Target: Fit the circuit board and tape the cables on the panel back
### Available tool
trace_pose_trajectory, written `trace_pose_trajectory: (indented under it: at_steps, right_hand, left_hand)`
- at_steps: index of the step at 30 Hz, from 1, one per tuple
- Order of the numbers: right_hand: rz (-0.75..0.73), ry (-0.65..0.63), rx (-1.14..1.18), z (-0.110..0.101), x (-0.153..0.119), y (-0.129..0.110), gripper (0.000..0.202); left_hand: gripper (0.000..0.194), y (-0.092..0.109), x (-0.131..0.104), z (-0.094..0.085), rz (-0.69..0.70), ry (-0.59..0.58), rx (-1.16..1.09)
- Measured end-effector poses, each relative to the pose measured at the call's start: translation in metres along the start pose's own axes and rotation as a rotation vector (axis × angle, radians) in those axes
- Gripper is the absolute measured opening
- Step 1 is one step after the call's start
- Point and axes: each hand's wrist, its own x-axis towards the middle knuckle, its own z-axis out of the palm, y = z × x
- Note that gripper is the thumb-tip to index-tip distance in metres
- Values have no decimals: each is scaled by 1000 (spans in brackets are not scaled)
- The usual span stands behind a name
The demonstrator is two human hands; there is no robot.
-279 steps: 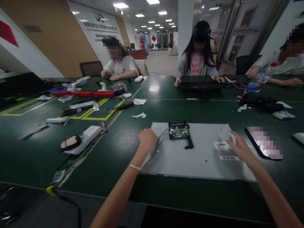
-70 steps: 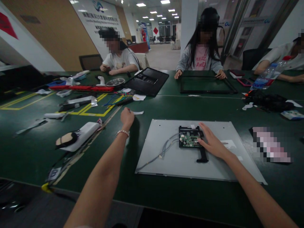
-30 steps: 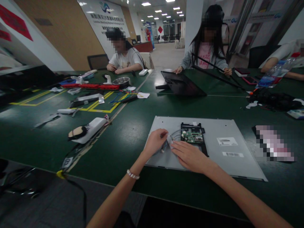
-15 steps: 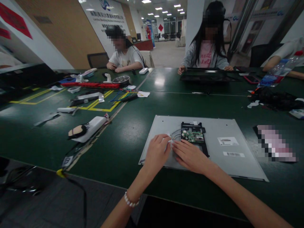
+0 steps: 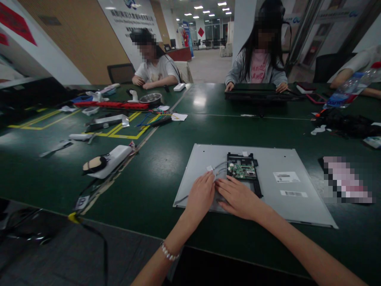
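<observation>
A flat grey display panel lies back side up on the green table in front of me. Fixed to it is a black bracket with a green circuit board. Grey cables run leftward from the board, one bearing a small white tag. My left hand is closed, its fingertips pressed together at the cables, which they partly hide. Close beside it, my right hand rests on the panel below the board, fingers stretched toward the cables and thumb apart.
A pink phone-like item lies right of the panel. On the left are a white case, a red bar and loose wires. Two people sit opposite, one holding a black screen. A plastic bottle lies at far right.
My left hand has turned and lowered slightly, uncovering the white tag on the cables. My right hand has stayed nearly still. Across the table, a person's hands have shifted on the black screen.
</observation>
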Motion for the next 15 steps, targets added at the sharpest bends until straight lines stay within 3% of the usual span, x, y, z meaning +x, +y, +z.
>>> trace_pose_trajectory:
  at_steps: [9, 15]
  right_hand:
    - [33, -63, 22, -2, -11, -14, 76]
    - [51, -79, -39, -3, -13, -23, 75]
  left_hand:
    - [36, -1, 3, -2, 4, -5, 18]
    - [43, -2, 5, -6, -63, -39, 6]
